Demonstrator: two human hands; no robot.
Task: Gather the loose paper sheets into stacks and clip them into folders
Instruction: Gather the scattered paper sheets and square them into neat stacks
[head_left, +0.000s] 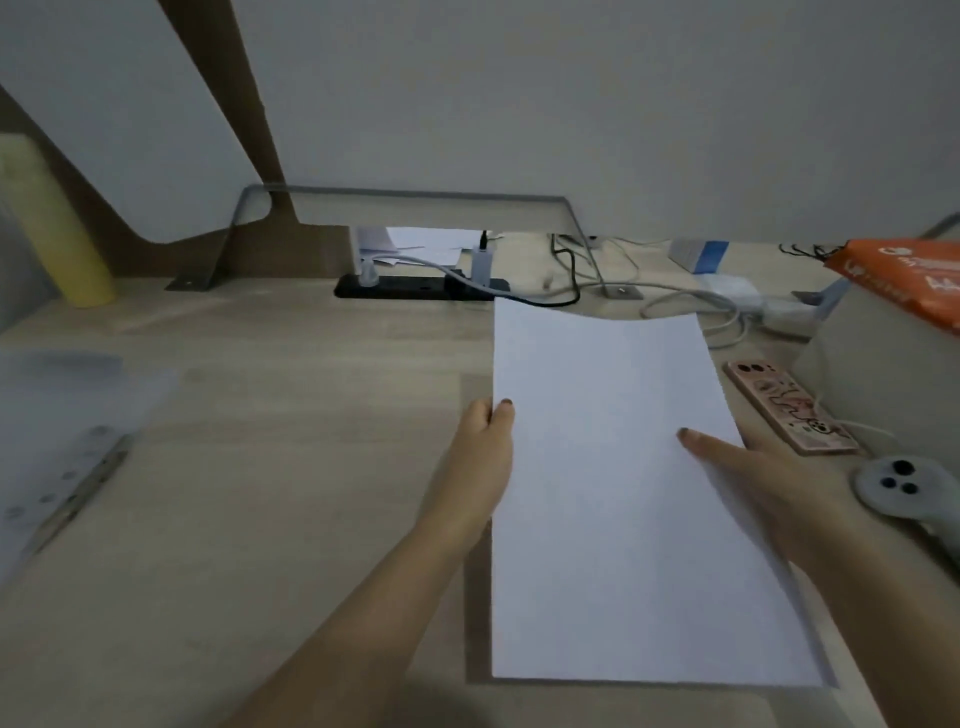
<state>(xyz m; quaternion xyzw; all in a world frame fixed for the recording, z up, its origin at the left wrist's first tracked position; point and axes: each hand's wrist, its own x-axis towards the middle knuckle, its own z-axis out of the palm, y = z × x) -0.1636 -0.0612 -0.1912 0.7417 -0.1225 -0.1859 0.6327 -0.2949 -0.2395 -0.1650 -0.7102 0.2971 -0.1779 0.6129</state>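
Paper sheets (613, 493) lower centre-right of frame, held over desk (260, 519). Translucent folder (67, 415) with metal clip (83, 488) at left edge of frame, well apart from sheets. Left hand (488, 447) gripping sheets' left edge, thumb on top. Right hand (763, 478) holding right edge, thumb on top. Phone (789, 405) just beside right hand.
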